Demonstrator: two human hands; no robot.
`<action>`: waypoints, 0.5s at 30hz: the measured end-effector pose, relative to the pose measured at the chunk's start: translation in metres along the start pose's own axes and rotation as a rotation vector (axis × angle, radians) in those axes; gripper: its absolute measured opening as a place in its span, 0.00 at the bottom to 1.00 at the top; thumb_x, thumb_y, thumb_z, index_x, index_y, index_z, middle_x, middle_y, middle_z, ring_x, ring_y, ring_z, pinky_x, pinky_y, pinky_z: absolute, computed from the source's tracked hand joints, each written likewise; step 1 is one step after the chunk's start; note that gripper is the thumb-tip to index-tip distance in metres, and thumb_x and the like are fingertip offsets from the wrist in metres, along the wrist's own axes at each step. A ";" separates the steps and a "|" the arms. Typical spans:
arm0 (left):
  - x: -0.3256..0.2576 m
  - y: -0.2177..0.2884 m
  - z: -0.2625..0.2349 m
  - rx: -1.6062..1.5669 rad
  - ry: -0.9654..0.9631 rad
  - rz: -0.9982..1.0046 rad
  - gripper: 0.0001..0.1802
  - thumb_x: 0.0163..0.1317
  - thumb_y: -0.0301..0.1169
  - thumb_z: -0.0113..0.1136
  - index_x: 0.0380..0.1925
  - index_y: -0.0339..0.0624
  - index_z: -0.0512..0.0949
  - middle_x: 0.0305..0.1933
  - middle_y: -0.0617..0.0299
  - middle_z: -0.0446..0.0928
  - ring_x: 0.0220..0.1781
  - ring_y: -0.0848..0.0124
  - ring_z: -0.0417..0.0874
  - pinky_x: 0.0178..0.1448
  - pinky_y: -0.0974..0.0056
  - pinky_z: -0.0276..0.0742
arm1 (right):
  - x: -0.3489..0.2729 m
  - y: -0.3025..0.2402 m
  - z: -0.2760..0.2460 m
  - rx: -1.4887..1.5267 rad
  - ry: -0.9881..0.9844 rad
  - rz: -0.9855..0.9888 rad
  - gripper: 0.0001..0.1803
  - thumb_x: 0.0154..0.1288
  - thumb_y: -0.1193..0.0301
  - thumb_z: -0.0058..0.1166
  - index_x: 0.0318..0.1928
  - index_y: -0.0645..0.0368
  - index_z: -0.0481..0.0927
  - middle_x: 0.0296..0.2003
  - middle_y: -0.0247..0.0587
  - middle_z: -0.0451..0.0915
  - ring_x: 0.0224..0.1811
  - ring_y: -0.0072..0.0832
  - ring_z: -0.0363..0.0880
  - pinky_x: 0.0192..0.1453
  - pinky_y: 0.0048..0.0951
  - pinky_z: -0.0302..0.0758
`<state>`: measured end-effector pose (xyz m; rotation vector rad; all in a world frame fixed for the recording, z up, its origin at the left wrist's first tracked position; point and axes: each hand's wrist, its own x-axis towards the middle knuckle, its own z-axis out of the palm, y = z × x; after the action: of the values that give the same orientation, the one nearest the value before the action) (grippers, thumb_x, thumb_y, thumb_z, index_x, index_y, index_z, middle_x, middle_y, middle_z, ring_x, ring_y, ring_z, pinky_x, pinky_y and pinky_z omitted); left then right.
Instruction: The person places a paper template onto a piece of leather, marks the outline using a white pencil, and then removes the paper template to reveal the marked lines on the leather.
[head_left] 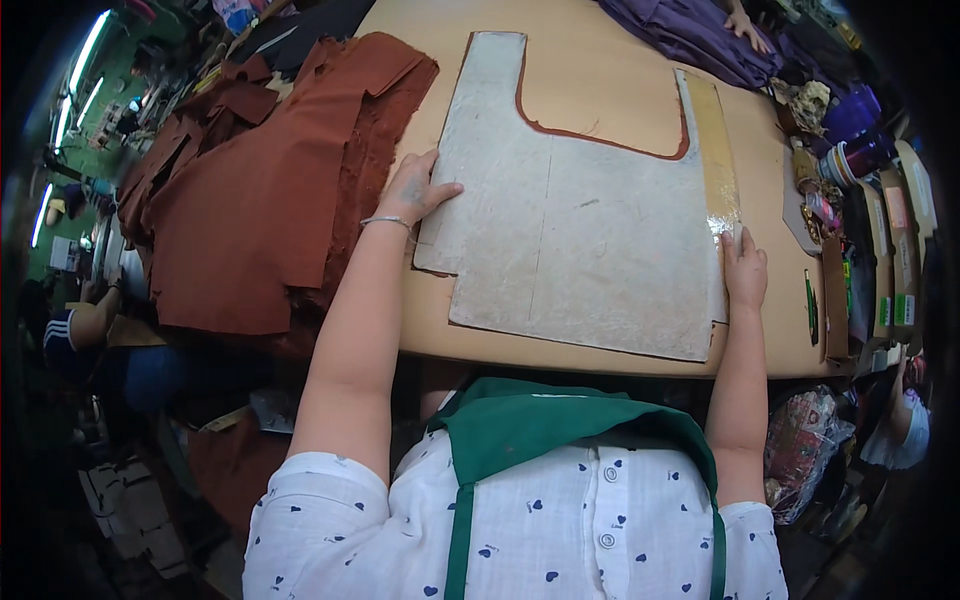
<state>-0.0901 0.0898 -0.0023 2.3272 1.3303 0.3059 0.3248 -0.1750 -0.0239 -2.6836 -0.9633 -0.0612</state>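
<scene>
A large worn grey pattern template (600, 240) with a scooped cut-out and a yellowish taped strip (715, 140) on its right lies flat on the table. A thin rim of rust-brown fabric (570, 134) shows from beneath it along the scoop. At the template's left edge rests my left hand (415, 190), open, thumb spread onto the grey surface and fingers along the edge. My right hand (746, 270) touches the right edge by the strip, fingers stretched forward and slightly bent. What lies under the template is mostly hidden.
Rust-brown cut fabric (245, 220) is piled on the left of the tan tabletop (600, 90). Purple cloth (690, 35) lies at the far right, with another person's hand (745, 28) on it. Along the right edge are pens (811, 305), boxes (835, 290) and spools (850, 160).
</scene>
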 end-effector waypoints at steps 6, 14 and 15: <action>-0.003 -0.006 0.006 -0.011 0.078 0.012 0.35 0.43 0.37 0.69 0.52 0.35 0.69 0.38 0.50 0.73 0.42 0.62 0.74 0.48 0.64 0.71 | -0.003 -0.002 0.000 -0.022 -0.016 0.028 0.36 0.59 0.40 0.41 0.59 0.51 0.68 0.41 0.56 0.73 0.45 0.47 0.74 0.51 0.41 0.70; -0.006 -0.017 0.006 -0.316 0.002 -0.061 0.38 0.41 0.30 0.70 0.55 0.36 0.66 0.40 0.60 0.70 0.40 0.69 0.75 0.46 0.65 0.73 | -0.001 -0.002 0.000 -0.021 -0.004 0.036 0.35 0.60 0.41 0.41 0.59 0.51 0.68 0.41 0.57 0.73 0.45 0.47 0.74 0.51 0.41 0.70; -0.005 -0.019 0.006 -0.405 -0.024 -0.079 0.40 0.40 0.30 0.71 0.56 0.37 0.65 0.44 0.56 0.68 0.43 0.67 0.74 0.50 0.66 0.73 | -0.001 -0.003 -0.001 -0.021 -0.004 0.036 0.35 0.60 0.41 0.41 0.59 0.51 0.68 0.41 0.57 0.73 0.45 0.47 0.74 0.51 0.41 0.70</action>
<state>-0.1050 0.0926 -0.0168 1.9315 1.2149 0.4727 0.3220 -0.1737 -0.0228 -2.7206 -0.9206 -0.0589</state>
